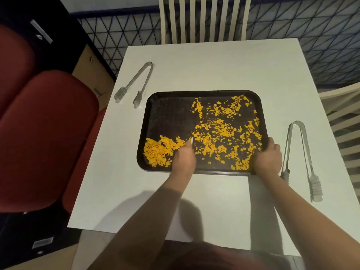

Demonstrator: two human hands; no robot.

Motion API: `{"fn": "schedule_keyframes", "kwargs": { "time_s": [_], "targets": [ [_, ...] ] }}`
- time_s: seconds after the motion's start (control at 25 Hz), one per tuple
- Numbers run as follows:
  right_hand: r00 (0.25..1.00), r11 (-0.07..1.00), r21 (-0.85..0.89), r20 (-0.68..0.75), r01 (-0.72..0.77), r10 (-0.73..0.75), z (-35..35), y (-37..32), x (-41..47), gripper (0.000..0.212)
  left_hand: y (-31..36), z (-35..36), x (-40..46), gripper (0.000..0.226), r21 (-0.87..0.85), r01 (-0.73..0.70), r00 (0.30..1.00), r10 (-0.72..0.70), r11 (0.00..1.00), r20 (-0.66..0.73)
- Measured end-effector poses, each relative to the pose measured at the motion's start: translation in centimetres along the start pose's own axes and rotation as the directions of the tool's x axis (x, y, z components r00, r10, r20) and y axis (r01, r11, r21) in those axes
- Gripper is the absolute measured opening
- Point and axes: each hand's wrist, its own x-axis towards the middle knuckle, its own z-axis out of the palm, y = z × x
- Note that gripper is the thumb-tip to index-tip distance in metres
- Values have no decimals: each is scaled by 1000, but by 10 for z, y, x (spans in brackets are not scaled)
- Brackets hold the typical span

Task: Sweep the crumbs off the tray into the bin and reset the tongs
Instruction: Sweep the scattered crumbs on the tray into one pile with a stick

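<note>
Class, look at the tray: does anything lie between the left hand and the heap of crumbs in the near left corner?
Nothing visible does. The left hand is already on the tray, its side against the crumbs.

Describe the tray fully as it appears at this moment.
The tray is black, rectangular with rounded corners and a low raised rim, likely plastic, lying flat on the white table. Orange crumbs scatter across its right half, with a pile at the near left corner. The right hand grips its near right corner; the left hand sweeps inside.
</note>
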Motion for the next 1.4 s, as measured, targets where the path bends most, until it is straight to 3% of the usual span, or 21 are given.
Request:
{"fn": "schedule_keyframes", "kwargs": {
  "time_s": [0.16, 0.4, 0.6, 0.8, 1.0, 1.12, 1.28, 1.4],
  "targets": [
    [999, 1000, 25, 33, 2, -3, -3, 0, 3, 53, -7, -4, -7, 28, -52, 120, 988, -125, 991, -90],
    [997, 998, 13, 35, 66, -66, -11, -1, 12, 42, 21, 2, -6, 24, -99, 78, 996, -82, 992, -33],
    [991, 992, -8, 32, 129, -129, -15, -2, 21, 37, -12, -6, -9, 27, -145, 167, 981, -180, 975, -77],
    [993, 993, -23, 43, 115, -114, -14, -6, 29, 33, 2, -1, -11, 20, -71, 37, 995, -43, 997, -91],
    [993, 991, -66, 15, 120, -119, -10, -3, 28, 29, -13, 7, -9, 23, -39, 95, 995, -96, 995, -37],
    [992, 991, -47, 1, 127, -127, -10, -3, 30, 32, -21, -4, -5, 24, -112, 181, 974, -194, 977, -117],
    [990, 990, -33, -7, 141, -141, -10, -1, 30, 34, 8, -3, 0, 22, -103, 45, 994, -54, 994, -90],
    [990, 989, -38, -14, 142, -142, -9, -1, 31, 34, 16, 3, 9, 25, -205, 95, 994, -105, 974, -35]
  ]
}}
